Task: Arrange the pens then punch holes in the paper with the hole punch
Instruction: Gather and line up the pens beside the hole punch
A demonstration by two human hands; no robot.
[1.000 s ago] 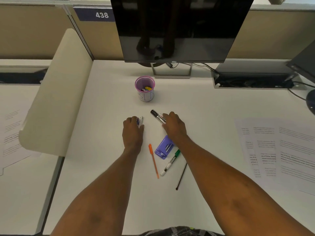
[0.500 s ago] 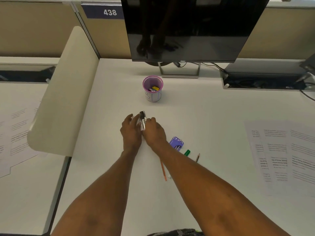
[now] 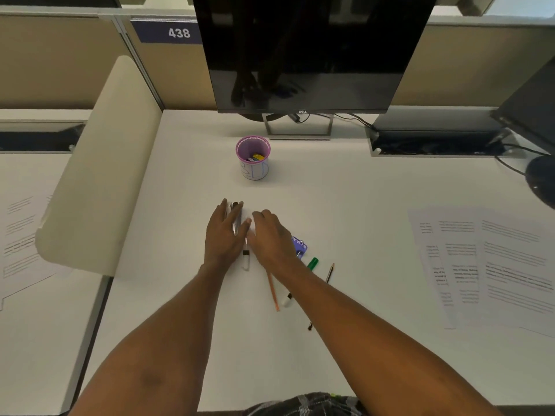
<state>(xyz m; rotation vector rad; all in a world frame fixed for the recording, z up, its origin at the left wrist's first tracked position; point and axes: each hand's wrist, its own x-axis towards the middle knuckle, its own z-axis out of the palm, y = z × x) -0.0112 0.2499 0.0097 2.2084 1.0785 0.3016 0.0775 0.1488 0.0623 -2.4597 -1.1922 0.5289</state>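
My left hand lies on the white desk and holds a small bundle of pens between its fingers and thumb. A black cap shows at the fingertips. A white pen end with a black band sticks out below, between the two hands. My right hand rests beside it with relaxed fingers and grips nothing. Just right of that hand lies the purple hole punch. A green-capped marker, an orange pen and a thin dark pen lie partly under my right forearm. The printed papers lie at the right.
A purple-rimmed pen cup stands ahead of my hands, with small items inside. Behind it is a dark monitor on its stand, and a cable tray at the back right. A beige divider borders the desk on the left.
My right hand carried the black-capped marker left to the pens in my left hand, let go and drew slightly right. My left hand now holds the pens together.
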